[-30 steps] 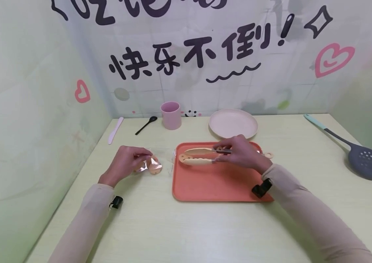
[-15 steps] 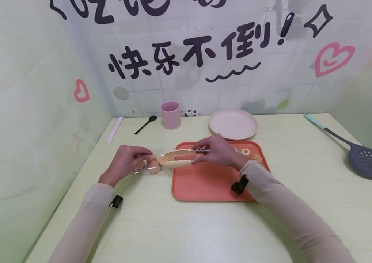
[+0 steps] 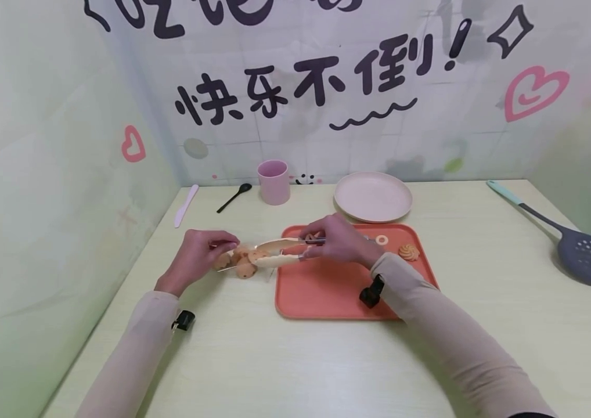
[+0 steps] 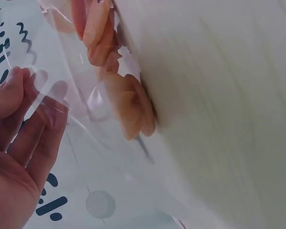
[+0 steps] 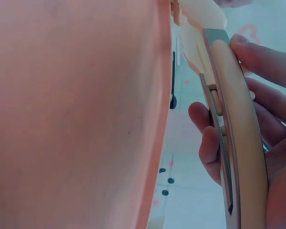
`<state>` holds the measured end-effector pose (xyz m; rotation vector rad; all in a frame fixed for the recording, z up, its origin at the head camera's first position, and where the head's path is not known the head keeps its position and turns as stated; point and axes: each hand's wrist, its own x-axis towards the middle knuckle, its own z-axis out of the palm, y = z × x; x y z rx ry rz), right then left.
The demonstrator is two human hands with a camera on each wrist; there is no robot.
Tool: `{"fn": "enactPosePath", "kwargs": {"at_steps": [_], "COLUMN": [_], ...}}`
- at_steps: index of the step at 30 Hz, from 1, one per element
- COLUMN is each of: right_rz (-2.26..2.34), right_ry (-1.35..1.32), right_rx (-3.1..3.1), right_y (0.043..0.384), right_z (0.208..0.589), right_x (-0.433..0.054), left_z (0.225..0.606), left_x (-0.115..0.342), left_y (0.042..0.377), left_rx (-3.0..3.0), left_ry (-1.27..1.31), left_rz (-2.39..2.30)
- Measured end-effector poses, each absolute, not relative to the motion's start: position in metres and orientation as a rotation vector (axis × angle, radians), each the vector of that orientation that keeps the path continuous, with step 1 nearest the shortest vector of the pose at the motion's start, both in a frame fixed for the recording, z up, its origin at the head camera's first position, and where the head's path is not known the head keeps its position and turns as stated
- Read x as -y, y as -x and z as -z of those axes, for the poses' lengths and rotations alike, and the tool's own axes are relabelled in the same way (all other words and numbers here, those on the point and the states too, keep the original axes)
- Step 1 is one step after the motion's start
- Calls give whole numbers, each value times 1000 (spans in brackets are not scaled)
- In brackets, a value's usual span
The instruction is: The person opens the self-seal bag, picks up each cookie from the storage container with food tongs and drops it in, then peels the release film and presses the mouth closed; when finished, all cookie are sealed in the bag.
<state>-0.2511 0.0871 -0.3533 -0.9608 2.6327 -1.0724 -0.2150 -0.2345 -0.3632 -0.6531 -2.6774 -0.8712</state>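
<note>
At the left, my left hand (image 3: pixel 196 258) pinches the edge of a clear plastic bag (image 4: pixel 81 112) between thumb and fingers. Several round cookies (image 3: pixel 245 268) show through the film, low over the table in the left wrist view. My right hand (image 3: pixel 345 238) grips cream-tipped metal tongs (image 5: pixel 248 129), fingers wrapped round the handles. The scalloped tong tips reach past the tray's left edge into the bag's mouth. A speckled cookie (image 3: pixel 258 255) sits at the tips, overlapping the bagged ones; I cannot tell if the tongs still hold it.
Under the right hand lies an orange tray (image 3: pixel 327 296) bearing a ring cookie (image 3: pixel 382 240) and a swirled cookie (image 3: pixel 408 252). Behind stand a pink cup (image 3: pixel 274 184) and a pale plate (image 3: pixel 373 197). A black spoon (image 3: pixel 234 198), pink knife (image 3: pixel 186 206) and slotted turner (image 3: pixel 588 257) lie around.
My right hand has moved left, carrying a cookie in the tongs from over the tray to the bag's mouth. My left hand has stayed nearly still at the bag.
</note>
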Motion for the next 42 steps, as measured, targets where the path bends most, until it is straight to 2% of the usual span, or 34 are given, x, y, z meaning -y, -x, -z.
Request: {"fn": "enactPosePath", "kwargs": {"at_steps": [9, 18, 33, 42], "right_rz": [1089, 1060, 1053, 977], "right_ry": [942, 1036, 1057, 997], "right_rx": [-2643, -2586, -2643, -2676], "right_y": [259, 267, 265, 262], "right_z": [351, 351, 352, 346], "right_x": [-82, -72, -52, -76], "left_z": [358, 359, 364, 368], "left_x": [230, 228, 226, 227], "left_y": [211, 208, 210, 213], "left_rx": [2692, 2668, 2675, 2665], "left_ry": [635, 629, 587, 618], "left_rz": [920, 904, 830, 830]}}
